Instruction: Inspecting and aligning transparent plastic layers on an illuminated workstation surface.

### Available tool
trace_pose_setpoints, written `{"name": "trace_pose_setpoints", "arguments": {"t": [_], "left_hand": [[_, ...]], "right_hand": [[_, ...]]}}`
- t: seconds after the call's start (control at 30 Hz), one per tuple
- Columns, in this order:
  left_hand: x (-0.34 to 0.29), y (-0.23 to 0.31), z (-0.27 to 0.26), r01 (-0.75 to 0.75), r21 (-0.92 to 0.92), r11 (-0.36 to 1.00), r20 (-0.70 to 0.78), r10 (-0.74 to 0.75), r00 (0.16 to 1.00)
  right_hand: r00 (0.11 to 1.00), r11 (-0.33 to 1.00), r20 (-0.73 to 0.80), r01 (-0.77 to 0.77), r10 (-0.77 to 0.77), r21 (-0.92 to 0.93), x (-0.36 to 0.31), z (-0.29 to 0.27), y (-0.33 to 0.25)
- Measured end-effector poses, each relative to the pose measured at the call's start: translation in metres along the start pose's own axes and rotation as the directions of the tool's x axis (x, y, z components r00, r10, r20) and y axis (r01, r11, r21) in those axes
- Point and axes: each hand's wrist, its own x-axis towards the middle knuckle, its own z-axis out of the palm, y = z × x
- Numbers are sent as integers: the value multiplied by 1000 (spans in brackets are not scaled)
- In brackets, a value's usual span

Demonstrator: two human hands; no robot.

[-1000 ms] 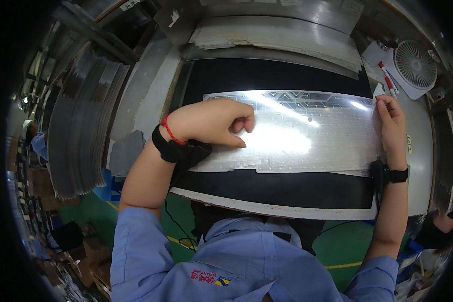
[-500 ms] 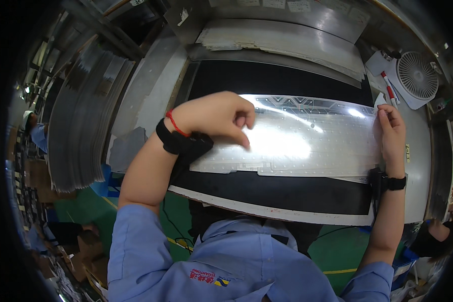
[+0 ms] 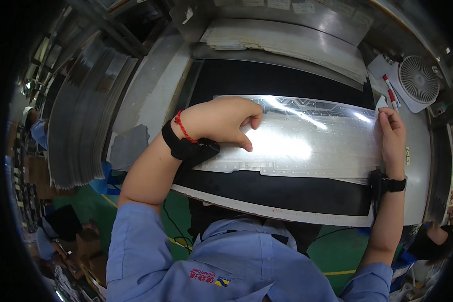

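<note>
A shiny, silvery perforated sheet (image 3: 307, 128) lies lengthwise across a black mat (image 3: 277, 191). Over its left part is my left hand (image 3: 226, 121), thumb and curled fingers apart, with nothing visible between them. Whether it touches the surface I cannot tell. At the sheet's right end, my right hand (image 3: 393, 132) pinches a small, thin white piece (image 3: 381, 103) between thumb and fingertips. That piece sticks up above the fingers, and its lower part is hidden. A second sheet's edge (image 3: 355, 180) shows under the lower right corner.
A stack of flat sheets (image 3: 282, 43) stands behind the mat. More thin sheets (image 3: 88, 116) are stacked at the left, beside a grey cloth (image 3: 130, 146). A white fan (image 3: 418, 80) and a red-and-white marker (image 3: 390, 93) are at the far right. Other people (image 3: 60, 236) sit farther off.
My left hand has shifted slightly right over the sheet, its thumb and fingers still apart. My right hand stays at the right end, holding the white piece. The whole view has moved slightly.
</note>
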Motion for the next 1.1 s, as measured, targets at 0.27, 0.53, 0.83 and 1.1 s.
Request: {"name": "trace_pose_setpoints", "arguments": {"t": [0.27,0.53,0.83,1.1], "left_hand": [[-6,-23,-25,53,-493,869,-77,-105,991],[9,-78,-21,50,-546,836,-533,-393,749],[9,-76,-21,54,-762,645,-287,-411,865],[11,-90,-20,51,-786,616,-281,-429,859]], "right_hand": [[999,1000,-37,10,-11,-18,-2,2,-3],[996,998,-60,62,-61,10,1,-2,4],[981,995,-194,43,-25,87,3,-6,9],[982,993,-188,24,-1,119,4,-8,8]]}}
